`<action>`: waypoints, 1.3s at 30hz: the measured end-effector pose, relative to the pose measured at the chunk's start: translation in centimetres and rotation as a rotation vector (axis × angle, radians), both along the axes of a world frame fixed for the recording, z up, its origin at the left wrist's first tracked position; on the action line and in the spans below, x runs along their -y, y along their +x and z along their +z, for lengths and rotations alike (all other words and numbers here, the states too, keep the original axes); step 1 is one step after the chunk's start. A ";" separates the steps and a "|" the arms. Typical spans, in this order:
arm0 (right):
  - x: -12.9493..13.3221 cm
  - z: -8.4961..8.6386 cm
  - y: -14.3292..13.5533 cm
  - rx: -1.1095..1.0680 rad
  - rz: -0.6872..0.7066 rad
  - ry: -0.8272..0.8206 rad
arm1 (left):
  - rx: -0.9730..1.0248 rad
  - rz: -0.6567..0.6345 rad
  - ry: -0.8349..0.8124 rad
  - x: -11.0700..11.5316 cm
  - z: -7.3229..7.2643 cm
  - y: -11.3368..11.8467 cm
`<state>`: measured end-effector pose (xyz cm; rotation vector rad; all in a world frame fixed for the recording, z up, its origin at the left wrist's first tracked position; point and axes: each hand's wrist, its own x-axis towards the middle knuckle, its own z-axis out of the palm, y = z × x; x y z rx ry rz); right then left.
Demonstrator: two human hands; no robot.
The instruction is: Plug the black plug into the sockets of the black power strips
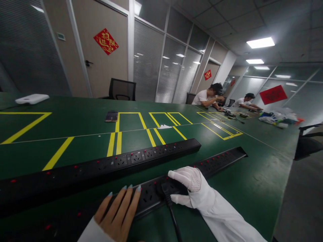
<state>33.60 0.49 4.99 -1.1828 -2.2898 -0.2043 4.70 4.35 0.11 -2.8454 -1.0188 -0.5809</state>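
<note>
A long black power strip (147,196) lies across the table in front of me, with sockets and small red lights along its top. My left hand (121,210), bare with light-blue nails, rests on it with its fingers stretched out. A black plug (166,190) sits on a socket of this strip, its cable (173,216) running down toward me. My right hand (188,185), in a white glove with a dotted grip, curves around the plug from the right. Its thumb is at the plug's near side and its fingers arch over the strip's far edge.
A second black power strip (136,157) lies behind, roughly parallel. Yellow tape (59,153) marks the green table (252,181). Farther off are a dark flat object (111,116), white paper (164,126), a white device (32,98), plastic bags (279,116) and two seated people (202,97).
</note>
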 end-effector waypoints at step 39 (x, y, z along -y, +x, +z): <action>-1.2 -1.0 -4.8 0.171 -0.320 -0.056 | 0.220 -0.964 -1.722 -10.3 1.1 10.1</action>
